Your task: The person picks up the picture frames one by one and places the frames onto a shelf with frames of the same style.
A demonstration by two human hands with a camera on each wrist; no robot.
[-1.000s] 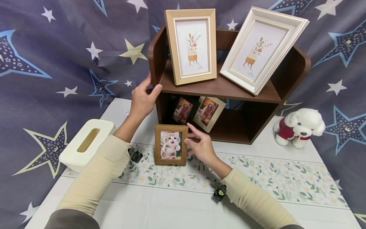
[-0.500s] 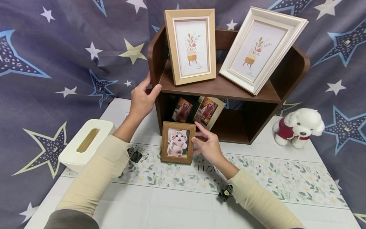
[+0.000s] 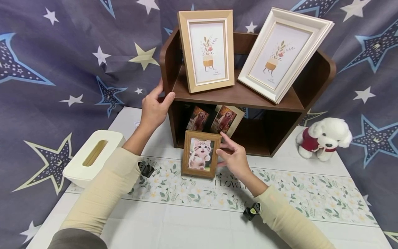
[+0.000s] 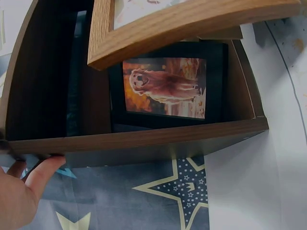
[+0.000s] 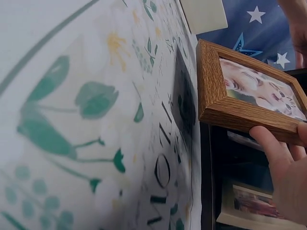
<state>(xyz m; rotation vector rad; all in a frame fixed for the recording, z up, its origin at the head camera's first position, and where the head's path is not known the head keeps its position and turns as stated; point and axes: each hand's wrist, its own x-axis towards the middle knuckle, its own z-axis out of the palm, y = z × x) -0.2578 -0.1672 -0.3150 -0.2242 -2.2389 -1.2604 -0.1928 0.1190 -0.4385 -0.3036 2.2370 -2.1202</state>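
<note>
A brown wooden picture frame (image 3: 201, 154) with a kitten photo is held upright in front of the shelf's lower compartment. My right hand (image 3: 234, 157) pinches its right edge; the right wrist view shows the thumb on the front side of the picture frame (image 5: 254, 91), raised off the table with a shadow below. My left hand (image 3: 154, 109) grips the left side panel of the dark brown shelf (image 3: 264, 98), thumb at the front edge. Inside the lower compartment stand a black frame (image 4: 168, 122) and a beige frame (image 3: 237, 121), both with dog photos, partly hidden behind the kitten frame.
On the upper shelf stand a tan frame (image 3: 229, 52) and a tilted white frame (image 3: 314, 45). A white tissue box (image 3: 107, 136) sits at the left, and a white plush dog (image 3: 324, 136) in red at the right. A floral runner (image 3: 298, 193) crosses the table.
My right hand has carried the kitten frame to the right and slightly upward, tilting it a little. The left hand has stayed on the shelf's side panel.
</note>
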